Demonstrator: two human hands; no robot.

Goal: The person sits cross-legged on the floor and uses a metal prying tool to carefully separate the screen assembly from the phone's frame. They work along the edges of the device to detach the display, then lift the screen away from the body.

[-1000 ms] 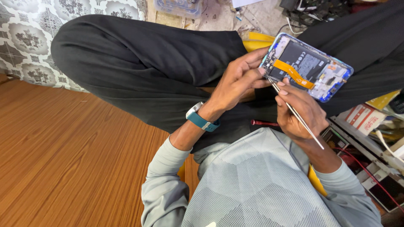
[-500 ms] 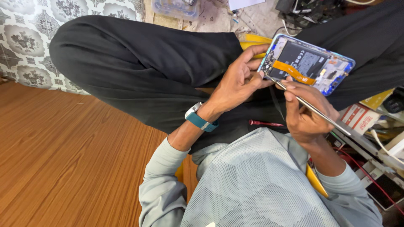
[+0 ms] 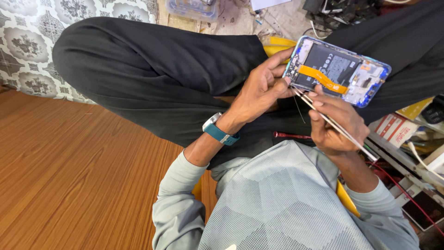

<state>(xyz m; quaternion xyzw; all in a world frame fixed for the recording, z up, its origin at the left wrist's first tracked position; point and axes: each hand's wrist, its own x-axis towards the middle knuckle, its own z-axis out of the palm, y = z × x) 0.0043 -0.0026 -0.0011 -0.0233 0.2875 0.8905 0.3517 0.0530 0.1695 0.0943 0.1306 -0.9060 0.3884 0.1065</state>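
An opened phone [image 3: 340, 70], its back cover off, is held up over the person's crossed legs in black trousers [image 3: 152, 69], tilted with its long side running from upper left to lower right. Inside its blue-edged shell sit a dark battery and an orange flex ribbon lying slantwise across it. The left hand [image 3: 256, 92] grips the phone's left end, its fingers [image 3: 273, 62] curled and pressed around the edge. The right hand [image 3: 335, 122] sits just below the phone and pinches thin metal tweezers [image 3: 330, 121] between thumb and fingers; the tweezer tips touch the phone's lower left corner. A teal-strapped watch [image 3: 220, 131] is on the left wrist.

A red-handled tool [image 3: 291, 135] lies on the lap just below the hands.

At the top edge a clear plastic box [image 3: 193, 8] stands on the floor; what it holds is too blurred to tell. At the right, near the right forearm, a small white-and-red carton [image 3: 397, 129] lies beside a yellow package [image 3: 414, 110], with white and red cables around them. Left of the legs is patterned grey-and-white tiling [image 3: 27, 41] and, nearer, a brown wood-grain floor [image 3: 69, 185].
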